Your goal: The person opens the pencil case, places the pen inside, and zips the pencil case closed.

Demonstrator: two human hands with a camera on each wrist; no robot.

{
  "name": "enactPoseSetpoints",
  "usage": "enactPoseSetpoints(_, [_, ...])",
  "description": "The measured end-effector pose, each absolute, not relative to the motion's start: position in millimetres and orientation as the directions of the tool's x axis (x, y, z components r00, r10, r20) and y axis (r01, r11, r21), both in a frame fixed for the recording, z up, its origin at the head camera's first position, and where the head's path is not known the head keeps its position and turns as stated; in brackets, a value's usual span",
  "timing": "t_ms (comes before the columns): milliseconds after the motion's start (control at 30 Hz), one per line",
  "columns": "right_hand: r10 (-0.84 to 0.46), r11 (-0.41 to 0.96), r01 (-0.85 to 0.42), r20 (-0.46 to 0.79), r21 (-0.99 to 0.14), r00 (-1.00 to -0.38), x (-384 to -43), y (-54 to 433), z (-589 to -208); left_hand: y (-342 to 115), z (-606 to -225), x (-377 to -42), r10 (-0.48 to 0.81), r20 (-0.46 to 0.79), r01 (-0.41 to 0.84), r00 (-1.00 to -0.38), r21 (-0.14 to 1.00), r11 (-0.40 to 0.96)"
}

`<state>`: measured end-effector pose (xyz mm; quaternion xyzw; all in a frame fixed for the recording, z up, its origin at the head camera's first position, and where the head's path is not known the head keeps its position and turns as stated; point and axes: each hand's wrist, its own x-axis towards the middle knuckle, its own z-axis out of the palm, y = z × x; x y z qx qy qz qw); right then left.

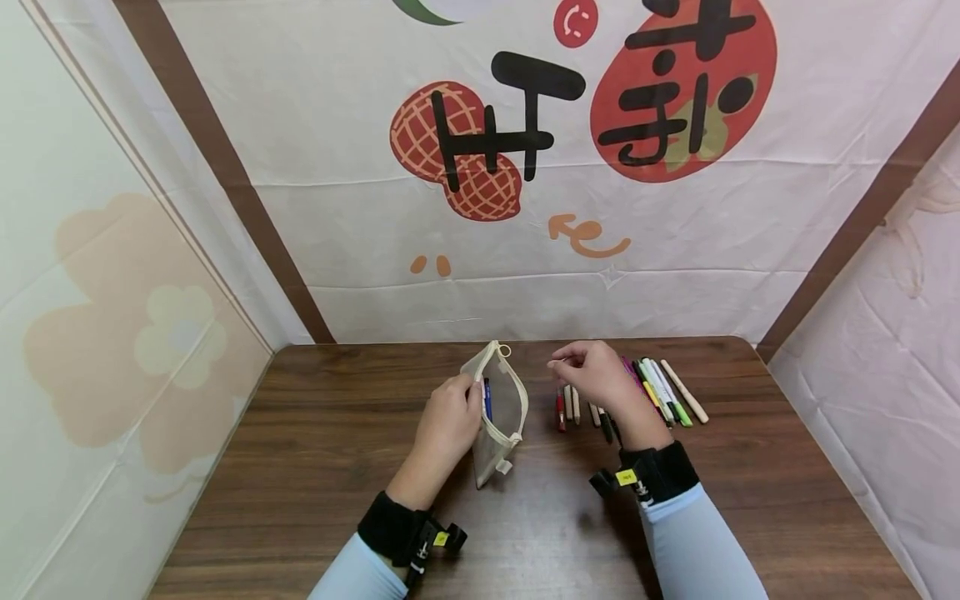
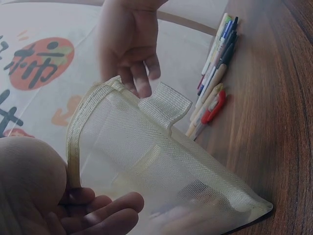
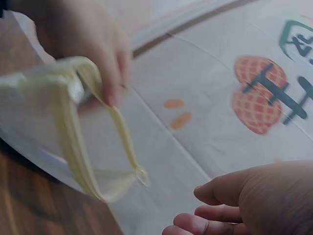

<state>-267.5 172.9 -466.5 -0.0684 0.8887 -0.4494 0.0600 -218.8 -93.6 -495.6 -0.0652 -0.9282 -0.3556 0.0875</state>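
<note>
My left hand (image 1: 450, 423) pinches one side of the rim of a pale mesh zipper pouch (image 1: 512, 400), holding it upright on the table with its mouth gaping. A blue pen (image 1: 488, 402) shows inside; the left wrist view makes out more contents only dimly through the mesh. To the pouch's right, my right hand (image 1: 600, 379) hovers above a row of pens (image 1: 660, 392), its fingers loosely bent. In the right wrist view, a gap separates the thumb from the fingers (image 3: 188, 223), and nothing lies between them.
The pens lie side by side on the dark wooden table (image 1: 315, 467), with a red one (image 1: 560, 410) nearest the pouch and a beige one (image 1: 684, 392) at the far right. A printed cloth (image 1: 360, 208) hangs behind the table's back edge.
</note>
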Motion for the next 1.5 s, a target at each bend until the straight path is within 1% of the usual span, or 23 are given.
enactPoseSetpoints(167, [-0.099, 0.654, -0.038, -0.036, -0.755, -0.994, -272, 200, -459, -95, -496, -220, 0.067, 0.21, 0.19, -0.975, 0.642, 0.743])
enactPoseSetpoints(367, [-0.006, 0.762, -0.001, -0.006, -0.648, -1.0, -275, 236, -456, -96, -496, -219, 0.061, 0.201, 0.179, -0.978, 0.645, 0.743])
enactPoseSetpoints(567, [0.086, 0.829, 0.124, -0.094, -0.546, -0.992, -274, 272, -455, -95, -495, -220, 0.051, 0.203, 0.173, -0.978, 0.643, 0.746])
enactPoseSetpoints(767, [0.142, 0.859, 0.207, -0.17, -0.468, -0.975, -275, 303, -465, -96, -498, -220, 0.043, 0.196, 0.162, -0.98, 0.648, 0.744])
enactPoseSetpoints(967, [0.166, 0.86, 0.242, -0.201, -0.449, -0.965, -273, 318, -478, -97, -498, -219, 0.04, 0.192, 0.158, -0.981, 0.651, 0.742])
enactPoseSetpoints(1300, [0.229, 0.823, 0.328, -0.257, -0.464, -0.939, -268, 337, -495, -96, -498, -221, 0.046, 0.185, 0.157, -0.982, 0.645, 0.748])
enactPoseSetpoints(1500, [0.23, 0.831, 0.329, -0.261, -0.449, -0.937, -267, 346, -501, -94, -497, -220, 0.054, 0.181, 0.16, -0.982, 0.643, 0.749])
